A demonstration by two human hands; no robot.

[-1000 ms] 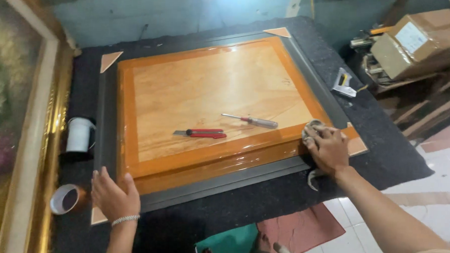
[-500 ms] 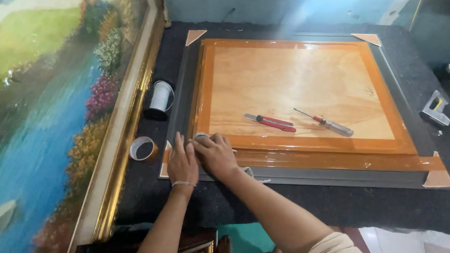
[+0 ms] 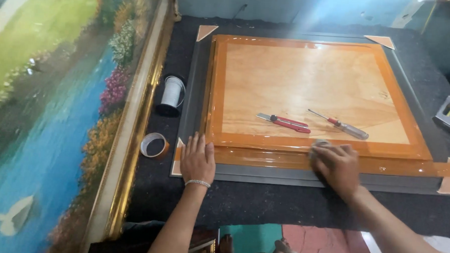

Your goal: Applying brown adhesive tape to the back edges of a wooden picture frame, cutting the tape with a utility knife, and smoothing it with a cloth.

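I note the left hand (image 3: 197, 160) lies open and flat on the near-left corner of the grey picture frame (image 3: 303, 176) with its plywood back, brown tape already along all visible edges, while the right hand (image 3: 336, 165), fingers curled, presses what looks like a small pad onto the near tape strip (image 3: 264, 157), left part unrubbed.

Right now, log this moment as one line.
left hand: flat on frame corner | right hand: pressing brown tape on near edge | on backing board: red cutter, screwdriver
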